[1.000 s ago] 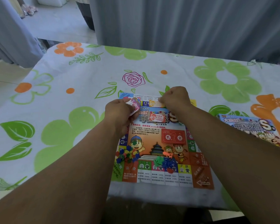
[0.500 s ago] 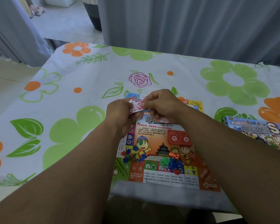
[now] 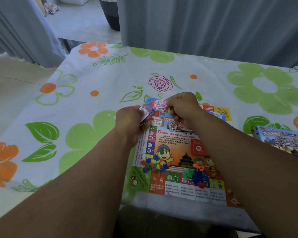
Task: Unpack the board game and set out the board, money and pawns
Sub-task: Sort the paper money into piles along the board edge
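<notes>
The colourful game board [image 3: 172,146] lies flat near the table's front edge. My left hand [image 3: 130,120] grips a small stack of paper money [image 3: 145,112] with a purple note on top, at the board's far left corner. My right hand [image 3: 182,107] pinches a pink money note [image 3: 158,104] just above that stack. More notes lie on the board: an orange one [image 3: 156,122], and blue and yellow ones [image 3: 218,114] beyond my right wrist. Two heaps of small plastic pawns rest on the board, a mixed-colour heap [image 3: 154,164] and a green and blue heap [image 3: 194,175].
The game box [image 3: 280,140] lies at the right edge on the floral tablecloth [image 3: 93,117]. A red card deck [image 3: 199,148] sits on the board beside my right forearm. Grey curtains hang behind the table, and floor shows to the left.
My right hand came from the board's far edge to my left hand and now holds a pink note drawn off the stack. The view has shifted a little.
</notes>
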`<state>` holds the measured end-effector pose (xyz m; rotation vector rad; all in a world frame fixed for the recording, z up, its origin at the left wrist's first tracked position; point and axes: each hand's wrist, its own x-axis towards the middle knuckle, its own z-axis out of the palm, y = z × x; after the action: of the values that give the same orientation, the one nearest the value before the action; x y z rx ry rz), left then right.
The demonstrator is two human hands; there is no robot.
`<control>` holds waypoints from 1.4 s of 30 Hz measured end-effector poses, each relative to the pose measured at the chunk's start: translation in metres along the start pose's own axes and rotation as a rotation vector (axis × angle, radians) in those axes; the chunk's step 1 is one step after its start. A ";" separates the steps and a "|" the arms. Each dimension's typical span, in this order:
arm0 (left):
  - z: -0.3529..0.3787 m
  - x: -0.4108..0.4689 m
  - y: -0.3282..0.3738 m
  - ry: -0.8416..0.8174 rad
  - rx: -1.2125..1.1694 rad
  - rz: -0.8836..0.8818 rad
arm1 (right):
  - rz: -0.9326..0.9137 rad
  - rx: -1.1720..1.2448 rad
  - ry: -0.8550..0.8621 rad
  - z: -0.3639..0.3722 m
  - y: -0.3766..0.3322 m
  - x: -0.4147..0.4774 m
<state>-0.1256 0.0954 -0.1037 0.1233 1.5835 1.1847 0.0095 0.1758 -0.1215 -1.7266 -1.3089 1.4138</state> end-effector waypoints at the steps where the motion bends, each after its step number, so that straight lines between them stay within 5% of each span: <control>1: 0.000 0.000 0.000 -0.003 0.006 0.000 | -0.002 -0.022 0.010 0.002 0.000 0.001; 11: 0.000 0.003 -0.001 -0.012 0.031 -0.003 | -0.073 -0.131 0.073 0.001 0.003 0.008; 20: 0.017 -0.011 -0.004 -0.094 0.048 0.092 | -0.150 -0.142 -0.278 -0.024 -0.005 -0.021; 42: 0.035 -0.024 -0.001 -0.063 -0.044 0.036 | -0.009 0.095 0.148 -0.104 0.002 -0.019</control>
<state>-0.0885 0.1010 -0.0841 0.1601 1.5049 1.2310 0.1087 0.1745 -0.0839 -1.7246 -1.1510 1.2957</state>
